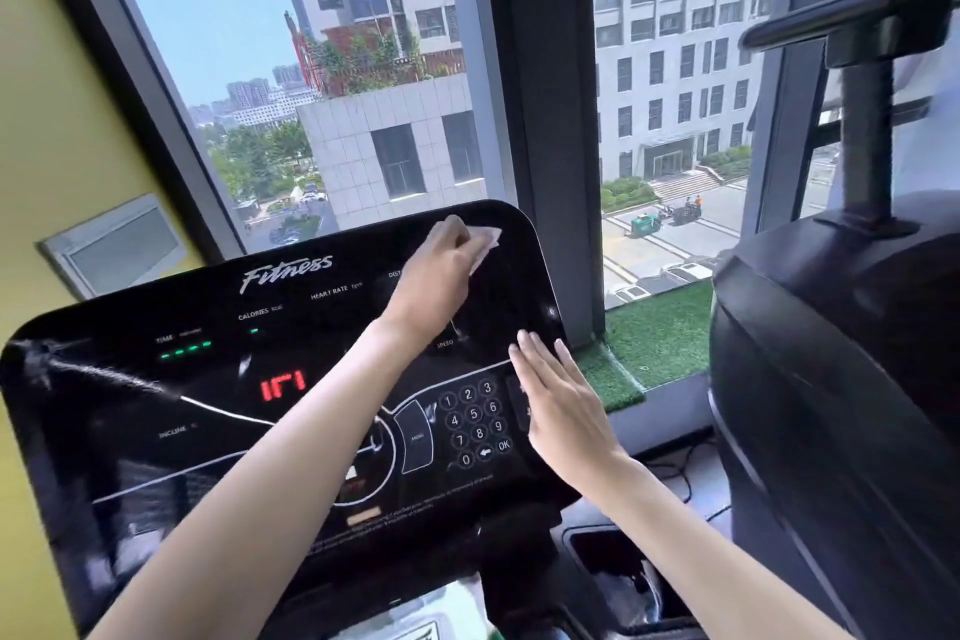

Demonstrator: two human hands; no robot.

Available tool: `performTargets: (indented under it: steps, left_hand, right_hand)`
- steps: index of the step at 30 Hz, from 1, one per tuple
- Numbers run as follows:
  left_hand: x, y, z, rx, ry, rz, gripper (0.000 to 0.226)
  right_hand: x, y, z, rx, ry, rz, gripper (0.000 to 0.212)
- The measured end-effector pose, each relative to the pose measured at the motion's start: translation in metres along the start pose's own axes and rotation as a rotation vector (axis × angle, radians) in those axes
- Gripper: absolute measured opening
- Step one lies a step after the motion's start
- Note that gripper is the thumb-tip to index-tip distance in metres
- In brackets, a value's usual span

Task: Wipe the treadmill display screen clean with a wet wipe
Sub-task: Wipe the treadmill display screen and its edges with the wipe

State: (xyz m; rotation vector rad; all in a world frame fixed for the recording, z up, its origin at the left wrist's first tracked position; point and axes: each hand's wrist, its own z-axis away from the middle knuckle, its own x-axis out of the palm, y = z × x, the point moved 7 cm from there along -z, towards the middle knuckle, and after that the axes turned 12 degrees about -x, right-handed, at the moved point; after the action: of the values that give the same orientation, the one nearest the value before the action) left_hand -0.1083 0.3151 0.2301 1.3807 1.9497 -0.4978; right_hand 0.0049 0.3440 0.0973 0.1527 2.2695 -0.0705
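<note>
wet wipe point(485, 244) in left hand point(434, 276), upper screen point(311, 327)

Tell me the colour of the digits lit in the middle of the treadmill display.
Red digits, on the black display; head view.

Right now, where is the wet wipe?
The wet wipe is pinched in the left hand, pressed on the upper right corner of the treadmill display, above the number keypad.
</note>
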Motion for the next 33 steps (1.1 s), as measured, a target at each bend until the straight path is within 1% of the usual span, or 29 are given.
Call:
performTargets:
  steps: [1,2,3,5,6,7,10,11,12,13,15,16,17,20,22,26,27,29,30,32,33]
  left_hand:
    - [-0.003,-0.004,0.002,-0.081,0.048,0.036,0.03]
    - [0.001,0.002,0.006,-0.062,0.042,0.021,0.03]
    - [0.011,0.013,0.013,0.041,-0.029,-0.021,0.034]
    - [0.028,0.03,0.035,0.32,-0.171,-0.11,0.04]
    - [0.025,0.026,0.035,0.342,-0.178,-0.125,0.042]
    - [0.017,0.018,0.03,0.281,-0.117,-0.112,0.043]
    - [-0.008,-0.017,0.02,-0.168,0.178,0.033,0.046]
    - [-0.009,-0.015,0.022,-0.23,0.231,0.052,0.048]
    - [-0.006,-0.004,0.023,-0.238,0.235,0.04,0.05]
    - [0.0,0.009,0.027,-0.198,0.2,0.008,0.052]
    - [0.008,0.023,0.034,-0.079,0.142,-0.106,0.049]
    - [0.008,0.017,0.037,-0.078,0.126,-0.126,0.047]
    - [0.002,0.005,0.04,-0.115,0.131,-0.119,0.048]
    - [-0.029,-0.042,0.059,-0.264,0.194,-0.104,0.051]
    - [-0.052,-0.08,0.077,-0.339,0.231,-0.111,0.05]
    - [-0.11,-0.164,0.125,-0.516,0.394,-0.03,0.042]
    - [-0.124,-0.184,0.141,-0.581,0.43,-0.009,0.039]
    - [-0.149,-0.221,0.175,-0.767,0.518,0.008,0.036]
    - [-0.158,-0.236,0.19,-0.863,0.595,0.031,0.035]
    - [-0.161,-0.252,0.215,-1.07,0.731,0.084,0.031]
    - [-0.158,-0.25,0.22,-1.153,0.755,0.08,0.03]
  right_hand:
    - [0.0,-0.001,-0.001,0.003,-0.003,0.005,0.08]
    - [0.0,-0.002,-0.002,0.004,-0.011,0.015,0.079]
    - [-0.001,-0.003,-0.002,0.003,-0.018,0.031,0.078]
    - [-0.002,-0.002,-0.002,0.0,-0.032,0.063,0.076]
    - [-0.002,-0.002,-0.002,0.002,-0.038,0.071,0.077]
    - [-0.002,-0.001,-0.002,0.005,-0.043,0.075,0.077]
    - [0.0,-0.004,-0.002,0.046,-0.042,0.067,0.08]
    - [0.0,-0.005,-0.003,0.072,-0.029,0.053,0.081]
    - [0.001,-0.008,-0.004,0.099,-0.014,0.039,0.082]
    - [0.002,-0.012,-0.006,0.12,-0.006,0.03,0.082]
    - [0.005,-0.027,-0.011,0.118,0.002,0.019,0.083]
    - [0.007,-0.035,-0.014,0.094,0.004,0.007,0.083]
    - [0.008,-0.044,-0.019,0.063,0.003,-0.005,0.082]
    - [0.014,-0.069,-0.034,-0.022,0.008,-0.035,0.077]
    - [0.018,-0.087,-0.044,-0.06,0.026,-0.078,0.079]
    - [0.021,-0.132,-0.063,-0.145,0.048,-0.157,0.083]
    - [0.022,-0.142,-0.066,-0.171,0.048,-0.171,0.084]
    - [0.026,-0.161,-0.071,-0.217,0.029,-0.194,0.086]
    - [0.029,-0.168,-0.074,-0.231,0.021,-0.191,0.087]
    - [0.035,-0.178,-0.077,-0.242,0.018,-0.168,0.086]
    - [0.038,-0.181,-0.078,-0.241,0.019,-0.159,0.085]
